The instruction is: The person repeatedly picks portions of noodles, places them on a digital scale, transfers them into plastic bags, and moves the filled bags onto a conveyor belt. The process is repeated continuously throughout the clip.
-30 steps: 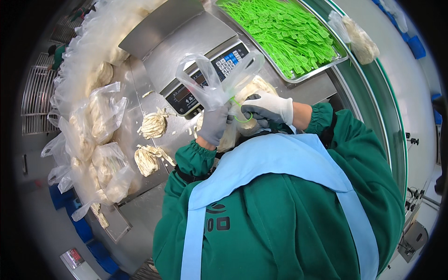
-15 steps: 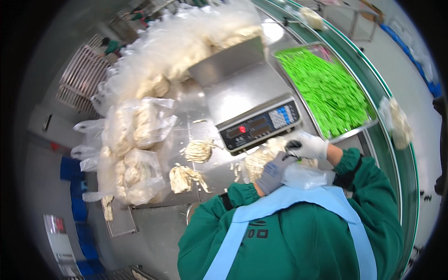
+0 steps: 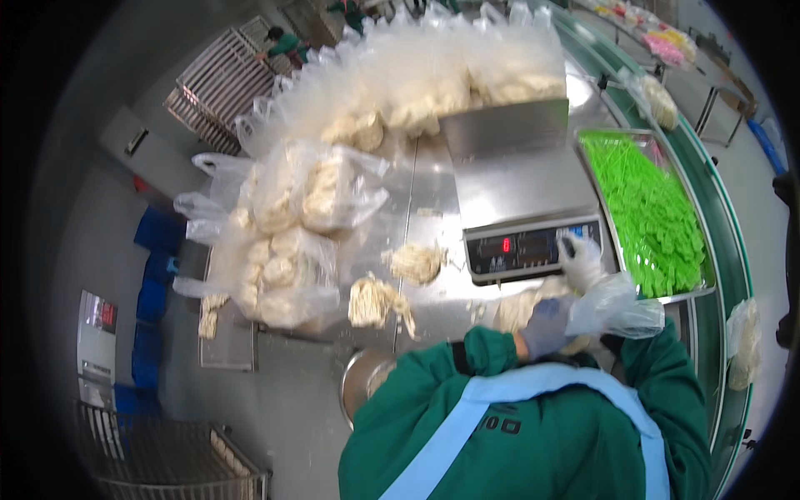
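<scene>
My left hand (image 3: 546,327), in a grey glove, is closed on the edge of a clear plastic bag (image 3: 621,310) close to my chest. The bag lies across my right wrist. In a white glove, my right hand (image 3: 586,265) is at the right end of the scale's dark panel (image 3: 525,247), its fingers curled; what they hold, if anything, is hidden. Pale noodles (image 3: 527,307) lie partly hidden between my left hand and the scale (image 3: 521,187). Two loose noodle bundles, a round one (image 3: 415,262) and a looser one (image 3: 375,302), rest on the steel table to the left.
Right of the scale, a metal tray (image 3: 711,283) holds bright green strips (image 3: 654,221). Bagged noodles (image 3: 287,271) stand at the left, with a long row of bags (image 3: 417,83) behind. A green-edged conveyor (image 3: 723,204) curves along the right. Near my left elbow is a metal bucket (image 3: 350,379).
My right hand has moved away from my left, up to the scale's panel. The plastic bag now lies over my right wrist. The whole view has turned, shifting the table rightward.
</scene>
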`<state>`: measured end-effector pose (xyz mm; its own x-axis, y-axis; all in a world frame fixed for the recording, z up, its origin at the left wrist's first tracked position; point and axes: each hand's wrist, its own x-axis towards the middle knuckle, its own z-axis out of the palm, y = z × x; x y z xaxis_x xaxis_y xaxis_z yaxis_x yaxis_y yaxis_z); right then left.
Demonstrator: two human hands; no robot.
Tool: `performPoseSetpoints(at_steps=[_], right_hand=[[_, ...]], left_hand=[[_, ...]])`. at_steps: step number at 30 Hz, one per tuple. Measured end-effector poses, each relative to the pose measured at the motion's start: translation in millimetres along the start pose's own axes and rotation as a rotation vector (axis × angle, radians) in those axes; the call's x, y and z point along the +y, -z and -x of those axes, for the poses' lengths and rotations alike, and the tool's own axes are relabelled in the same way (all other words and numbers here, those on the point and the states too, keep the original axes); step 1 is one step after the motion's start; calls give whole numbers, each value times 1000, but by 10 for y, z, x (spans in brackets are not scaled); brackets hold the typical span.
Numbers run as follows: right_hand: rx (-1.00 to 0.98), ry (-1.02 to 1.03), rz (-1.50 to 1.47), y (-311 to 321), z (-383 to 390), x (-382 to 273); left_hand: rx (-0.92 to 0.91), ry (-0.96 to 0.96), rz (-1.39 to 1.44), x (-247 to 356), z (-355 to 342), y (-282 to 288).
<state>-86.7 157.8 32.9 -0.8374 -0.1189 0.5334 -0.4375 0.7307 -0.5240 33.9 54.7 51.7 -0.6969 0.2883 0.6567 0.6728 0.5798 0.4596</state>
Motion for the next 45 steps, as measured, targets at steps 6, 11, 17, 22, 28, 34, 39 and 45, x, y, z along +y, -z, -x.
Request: performPoseSetpoints(at_steps=[6,11,17,22,28,34,39,45], right_hand=[[-310,-172,-185,329,155,481],[-6,-653,-947,1441,569,1284],[-425,-541,-1461,2360,1131,1628],[115,-938,-1861,3018,950,2808],[402,-757,-1312,4059,1478,4507],[564,-1147,-691,4358,2273,5922],[474,-1328,234,4509,2531,6069],[281,-820,715,4641,1443,5234]], left_hand=[[-595,147,463,-70,-9,173],[-355,-172,145,-165,-512,259],[49,493,1250,698,-1419,-496],[-173,451,1371,1197,-2181,-2360],[-627,88,775,1230,-2322,-4233],[-790,144,1254,1727,-2306,-5611],[-919,155,736,1916,-2394,-5437],[-864,364,637,960,-2066,-3960]])
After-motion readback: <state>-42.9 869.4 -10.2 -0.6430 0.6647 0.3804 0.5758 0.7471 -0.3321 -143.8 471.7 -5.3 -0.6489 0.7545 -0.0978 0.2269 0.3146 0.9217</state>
